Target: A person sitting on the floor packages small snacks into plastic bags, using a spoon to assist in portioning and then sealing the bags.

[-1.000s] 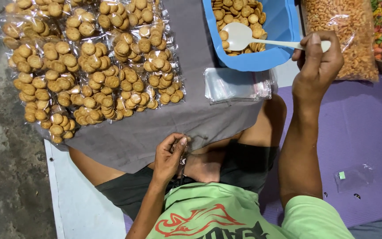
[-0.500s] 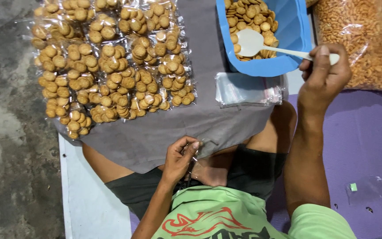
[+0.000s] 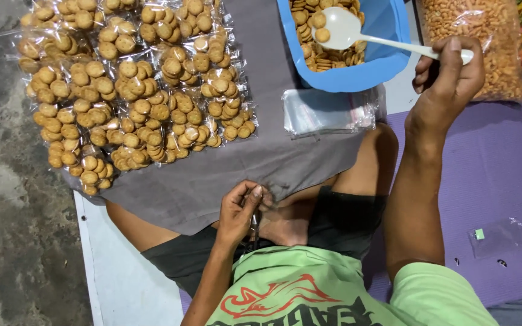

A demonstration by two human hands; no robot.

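White plastic spoon (image 3: 357, 37), gripped by our right hand (image 3: 448, 78), hovers upper right over the blue tub (image 3: 388, 36). Our left hand (image 3: 241, 208) pinches something unclear at centre. Tilting could spill the round biscuit (image 3: 322, 34).

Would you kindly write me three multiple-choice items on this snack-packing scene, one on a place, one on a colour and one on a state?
1. Where does the stack of empty clear bags lie?
A. on the grey cloth just below the tub
B. on the purple mat
C. inside the tub

2. What colour is the tub of biscuits?
A. green
B. blue
C. red

3. What is in the bowl of the white spoon held by the right hand?
A. nothing
B. orange sticks
C. one round biscuit

Answers: 1 A, the bags rest on the cloth under the tub's rim; 2 B, its walls are blue; 3 C, a single biscuit sits in the bowl.
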